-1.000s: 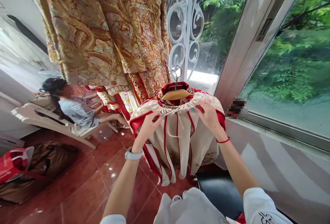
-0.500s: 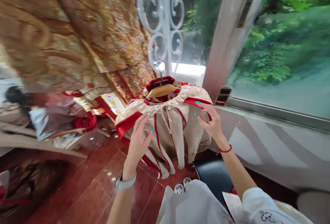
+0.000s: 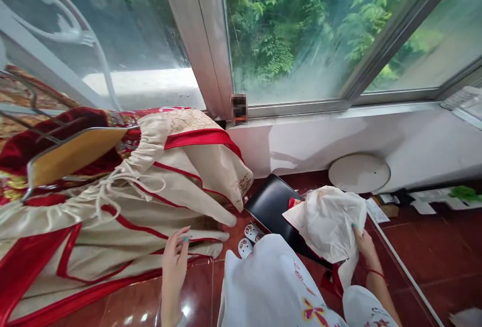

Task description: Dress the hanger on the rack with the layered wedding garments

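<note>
A cream garment with red trim (image 3: pixel 158 176) hangs from a wooden hanger (image 3: pixel 71 153) at the left. My left hand (image 3: pixel 175 261) is raised beside its lower red-edged panels, fingers stretched out and holding nothing. Off to the right, my right hand (image 3: pixel 363 246) grips a bunched cream cloth with a red edge (image 3: pixel 327 221), lifted over a black stool (image 3: pixel 273 204).
A window with a white frame (image 3: pixel 211 40) and a white sill wall (image 3: pixel 339 136) runs across the back. A round white disc (image 3: pixel 359 172) leans on the wall. Papers and small items (image 3: pixel 410 201) lie on the red tile floor (image 3: pixel 444 246). My white embroidered clothing (image 3: pixel 278 287) fills the bottom middle.
The view has swung right and down, away from the hanging gold robes and the seated person. Both hands have left the garment's neck; the right hand now holds a cream cloth.
</note>
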`<act>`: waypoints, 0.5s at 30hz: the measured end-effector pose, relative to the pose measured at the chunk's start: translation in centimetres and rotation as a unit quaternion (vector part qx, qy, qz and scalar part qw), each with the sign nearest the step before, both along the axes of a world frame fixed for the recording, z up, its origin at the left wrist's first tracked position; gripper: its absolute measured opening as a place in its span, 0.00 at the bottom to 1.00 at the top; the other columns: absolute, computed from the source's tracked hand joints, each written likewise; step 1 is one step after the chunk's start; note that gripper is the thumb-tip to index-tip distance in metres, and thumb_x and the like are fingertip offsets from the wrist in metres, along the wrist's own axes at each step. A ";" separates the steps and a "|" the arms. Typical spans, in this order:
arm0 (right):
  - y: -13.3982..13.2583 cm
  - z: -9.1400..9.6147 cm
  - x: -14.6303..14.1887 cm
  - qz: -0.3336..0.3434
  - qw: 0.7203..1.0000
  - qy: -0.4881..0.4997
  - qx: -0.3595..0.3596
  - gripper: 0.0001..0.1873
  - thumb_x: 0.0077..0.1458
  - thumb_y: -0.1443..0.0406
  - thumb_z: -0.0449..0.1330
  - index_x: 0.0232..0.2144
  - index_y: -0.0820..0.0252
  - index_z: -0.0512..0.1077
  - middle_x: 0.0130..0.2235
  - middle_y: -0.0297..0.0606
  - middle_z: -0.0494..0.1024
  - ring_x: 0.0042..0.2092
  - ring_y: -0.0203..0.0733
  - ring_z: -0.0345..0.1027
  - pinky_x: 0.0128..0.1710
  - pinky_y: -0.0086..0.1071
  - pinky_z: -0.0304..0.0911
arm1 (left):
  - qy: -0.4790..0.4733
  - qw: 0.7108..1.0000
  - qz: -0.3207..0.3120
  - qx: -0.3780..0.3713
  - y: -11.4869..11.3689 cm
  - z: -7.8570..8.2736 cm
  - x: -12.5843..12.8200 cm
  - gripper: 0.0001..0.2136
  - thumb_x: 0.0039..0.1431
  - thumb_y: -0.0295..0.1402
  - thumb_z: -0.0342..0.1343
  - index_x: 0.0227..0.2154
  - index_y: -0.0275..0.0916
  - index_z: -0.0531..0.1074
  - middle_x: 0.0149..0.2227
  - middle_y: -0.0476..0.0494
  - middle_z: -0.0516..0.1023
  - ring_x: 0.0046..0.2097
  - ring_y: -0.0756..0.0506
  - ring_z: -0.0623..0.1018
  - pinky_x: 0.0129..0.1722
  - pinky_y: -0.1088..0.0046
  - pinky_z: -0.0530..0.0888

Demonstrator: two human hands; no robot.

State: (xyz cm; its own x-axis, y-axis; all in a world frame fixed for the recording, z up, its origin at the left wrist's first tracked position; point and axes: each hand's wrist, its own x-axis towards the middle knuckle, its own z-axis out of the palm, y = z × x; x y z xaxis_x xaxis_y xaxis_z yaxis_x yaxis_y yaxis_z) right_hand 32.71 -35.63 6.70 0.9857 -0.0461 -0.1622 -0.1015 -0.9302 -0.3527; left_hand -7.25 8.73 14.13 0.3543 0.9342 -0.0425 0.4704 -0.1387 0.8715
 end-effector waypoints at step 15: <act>8.8 14.2 1.8 0.291 0.914 -0.274 0.067 0.18 0.60 0.57 0.48 0.40 0.54 0.76 0.34 0.54 0.78 0.35 0.61 0.74 0.31 0.50 0.63 | 0.067 0.989 -0.114 -0.060 -3.5 1.3 -1.1 0.17 0.59 0.35 0.47 0.48 0.41 0.74 0.50 0.38 0.78 0.47 0.41 0.79 0.52 0.57 0.76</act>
State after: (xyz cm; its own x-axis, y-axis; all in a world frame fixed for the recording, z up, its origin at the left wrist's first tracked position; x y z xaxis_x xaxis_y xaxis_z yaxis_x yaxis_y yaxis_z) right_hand 34.51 -26.83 20.92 0.7712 0.4969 0.3978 0.6238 -0.7144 -0.3170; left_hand -8.30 5.19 15.42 0.5393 0.8155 -0.2102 0.5518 -0.1536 0.8197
